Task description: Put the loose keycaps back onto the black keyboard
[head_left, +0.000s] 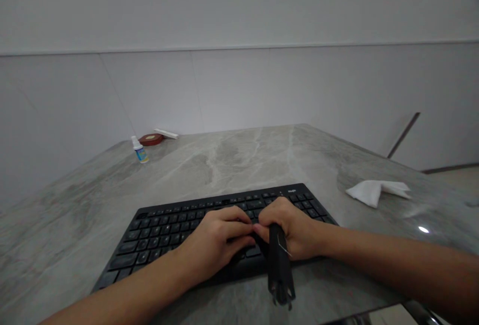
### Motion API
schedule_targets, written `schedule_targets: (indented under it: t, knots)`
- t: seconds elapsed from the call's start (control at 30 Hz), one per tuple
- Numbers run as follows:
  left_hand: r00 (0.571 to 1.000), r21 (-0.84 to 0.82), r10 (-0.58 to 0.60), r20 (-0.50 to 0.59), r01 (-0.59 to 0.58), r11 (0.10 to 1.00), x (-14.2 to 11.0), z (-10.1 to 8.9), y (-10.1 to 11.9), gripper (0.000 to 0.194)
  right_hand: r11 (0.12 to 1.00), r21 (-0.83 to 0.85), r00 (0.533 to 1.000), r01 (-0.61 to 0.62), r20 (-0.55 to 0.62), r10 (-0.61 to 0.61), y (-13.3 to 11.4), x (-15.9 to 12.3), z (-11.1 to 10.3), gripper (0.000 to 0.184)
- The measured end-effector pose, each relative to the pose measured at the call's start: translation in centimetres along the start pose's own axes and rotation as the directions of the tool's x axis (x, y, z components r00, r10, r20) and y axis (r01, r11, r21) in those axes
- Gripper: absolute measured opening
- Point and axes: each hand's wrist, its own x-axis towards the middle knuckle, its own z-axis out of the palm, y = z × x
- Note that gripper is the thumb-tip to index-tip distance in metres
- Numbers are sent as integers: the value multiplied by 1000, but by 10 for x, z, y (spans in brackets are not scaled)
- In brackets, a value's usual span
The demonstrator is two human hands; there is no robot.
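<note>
A black keyboard (pixel 164 238) lies on the table under both my hands. My right hand (pixel 292 228) is wrapped round a black keyboard cleaning tool (pixel 280 265), held over the keyboard's right half. The tool's near end points toward me and carries small metal prongs; a thin wire shows along its side. My left hand (pixel 220 238) is over the middle of the keys, its fingers drawn together and meeting my right thumb beside the tool. Whatever those left fingertips pinch is hidden in the dark gap there.
A small white spray bottle (pixel 139 150) stands at the back left, near a reddish-brown object (pixel 151 139) and a white strip (pixel 166 133). A crumpled white tissue (pixel 376 192) lies to the right. The marbled table (pixel 232 158) meets a pale wall.
</note>
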Motion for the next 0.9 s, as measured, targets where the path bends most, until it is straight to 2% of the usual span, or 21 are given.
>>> schedule_targets:
  t: [0.3, 0.4, 0.5, 0.7, 0.9]
  knots:
    - [999, 35, -33, 24, 32, 999, 2, -1, 1, 12, 999, 24, 999, 22, -47, -21, -3, 1, -2, 38]
    - [999, -6, -49, 21, 49, 999, 3, -3, 1, 12, 999, 31, 999, 10, -49, -8, -5, 2, -2, 39]
    - [990, -100, -144, -3, 143, 985, 4, -6, 2, 13, 998, 64, 999, -16, -46, 19, -7, 4, -4, 42]
    - [941, -213, -337, -31, 323, 922, 8, -10, 2, 16, 961, 178, 977, -210, -1, 213, -11, 11, -7, 42]
    - [926, -188, -378, -18, 368, 911, 9, -10, 2, 14, 919, 217, 942, -330, 17, 335, -5, 17, -5, 38]
